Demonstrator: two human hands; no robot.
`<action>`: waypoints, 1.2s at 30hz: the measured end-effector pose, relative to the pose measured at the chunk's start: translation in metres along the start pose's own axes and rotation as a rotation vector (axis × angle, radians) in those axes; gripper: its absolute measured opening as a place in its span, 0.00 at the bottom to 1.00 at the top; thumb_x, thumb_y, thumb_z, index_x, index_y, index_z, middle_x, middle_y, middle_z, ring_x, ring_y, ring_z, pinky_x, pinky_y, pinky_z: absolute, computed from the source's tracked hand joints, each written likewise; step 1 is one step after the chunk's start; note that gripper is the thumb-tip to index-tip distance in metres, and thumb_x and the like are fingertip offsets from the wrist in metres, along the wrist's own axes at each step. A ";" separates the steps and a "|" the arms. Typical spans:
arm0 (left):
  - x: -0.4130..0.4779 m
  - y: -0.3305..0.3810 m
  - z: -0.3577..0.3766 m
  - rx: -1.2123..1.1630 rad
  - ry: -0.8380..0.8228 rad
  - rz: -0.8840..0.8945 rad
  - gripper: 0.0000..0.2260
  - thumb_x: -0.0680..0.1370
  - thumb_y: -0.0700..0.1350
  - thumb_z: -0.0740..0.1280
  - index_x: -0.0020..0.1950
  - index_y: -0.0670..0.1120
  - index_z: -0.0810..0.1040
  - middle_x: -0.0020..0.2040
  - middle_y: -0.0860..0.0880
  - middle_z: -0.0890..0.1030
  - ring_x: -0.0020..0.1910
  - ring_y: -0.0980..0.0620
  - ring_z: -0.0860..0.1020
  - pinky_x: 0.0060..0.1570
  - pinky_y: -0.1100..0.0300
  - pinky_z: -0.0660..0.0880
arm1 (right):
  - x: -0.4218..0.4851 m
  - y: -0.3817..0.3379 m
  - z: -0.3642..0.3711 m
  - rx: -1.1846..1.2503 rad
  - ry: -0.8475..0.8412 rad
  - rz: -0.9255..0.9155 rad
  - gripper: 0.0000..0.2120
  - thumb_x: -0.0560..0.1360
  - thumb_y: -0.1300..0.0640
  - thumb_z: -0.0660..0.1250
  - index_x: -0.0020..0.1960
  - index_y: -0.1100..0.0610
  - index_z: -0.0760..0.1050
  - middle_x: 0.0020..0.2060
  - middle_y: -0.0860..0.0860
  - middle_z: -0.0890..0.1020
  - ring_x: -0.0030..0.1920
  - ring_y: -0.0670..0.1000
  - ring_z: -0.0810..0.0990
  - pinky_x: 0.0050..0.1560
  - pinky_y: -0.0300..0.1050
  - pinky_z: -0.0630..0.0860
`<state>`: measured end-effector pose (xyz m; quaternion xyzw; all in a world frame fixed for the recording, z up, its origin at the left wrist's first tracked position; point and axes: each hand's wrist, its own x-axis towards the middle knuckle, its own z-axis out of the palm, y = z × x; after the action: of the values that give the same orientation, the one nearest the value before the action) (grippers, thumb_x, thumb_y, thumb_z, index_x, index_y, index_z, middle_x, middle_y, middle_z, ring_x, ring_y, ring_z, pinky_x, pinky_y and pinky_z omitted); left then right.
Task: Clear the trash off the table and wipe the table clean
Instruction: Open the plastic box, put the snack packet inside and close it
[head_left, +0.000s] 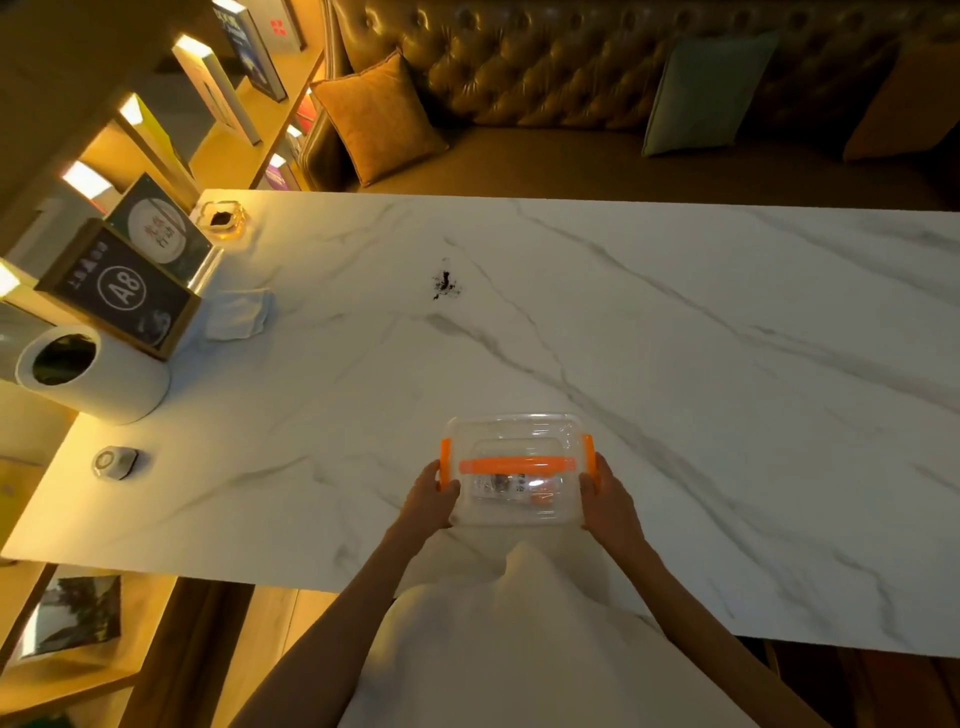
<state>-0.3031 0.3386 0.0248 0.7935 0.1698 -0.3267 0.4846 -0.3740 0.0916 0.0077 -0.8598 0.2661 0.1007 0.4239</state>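
Note:
A clear plastic box (517, 441) with an orange handle and orange side clips sits on the white marble table (675, 364) near its front edge. My left hand (428, 499) grips its left side and my right hand (605, 499) grips its right side. Something small shows through the lid, too blurred to name. A patch of dark crumbs (445, 285) lies on the table further back, apart from the box. A folded white cloth (238, 314) rests at the left.
A white cylindrical bin (85, 376) stands at the table's left edge, with an A8 sign (122, 291) behind it. A glass ashtray (223, 221) sits at the far left corner and a small round device (114, 461) nearer me. A sofa with cushions (376, 117) runs behind.

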 end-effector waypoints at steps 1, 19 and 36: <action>-0.001 0.000 0.000 -0.016 0.007 -0.003 0.21 0.79 0.44 0.62 0.72 0.47 0.65 0.60 0.42 0.77 0.54 0.42 0.80 0.47 0.45 0.82 | 0.003 -0.002 0.002 -0.004 0.002 0.023 0.19 0.81 0.52 0.55 0.72 0.54 0.64 0.55 0.55 0.80 0.52 0.55 0.81 0.51 0.52 0.80; -0.009 -0.076 -0.176 -0.791 0.281 -0.298 0.27 0.76 0.34 0.66 0.69 0.50 0.58 0.62 0.38 0.72 0.52 0.38 0.79 0.36 0.45 0.82 | 0.042 -0.220 0.156 -0.158 -0.279 -0.383 0.27 0.79 0.67 0.54 0.76 0.52 0.62 0.67 0.55 0.76 0.61 0.58 0.77 0.61 0.47 0.72; 0.029 -0.125 -0.388 -0.781 0.371 0.215 0.51 0.60 0.57 0.80 0.71 0.66 0.48 0.67 0.49 0.68 0.67 0.42 0.71 0.53 0.42 0.79 | 0.101 -0.403 0.380 -0.198 -0.525 -0.387 0.23 0.82 0.61 0.52 0.76 0.52 0.60 0.74 0.53 0.67 0.69 0.60 0.72 0.64 0.61 0.74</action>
<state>-0.2175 0.7378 0.0456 0.6094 0.2812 -0.0379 0.7404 -0.0508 0.5528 0.0042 -0.8761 -0.0311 0.2616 0.4038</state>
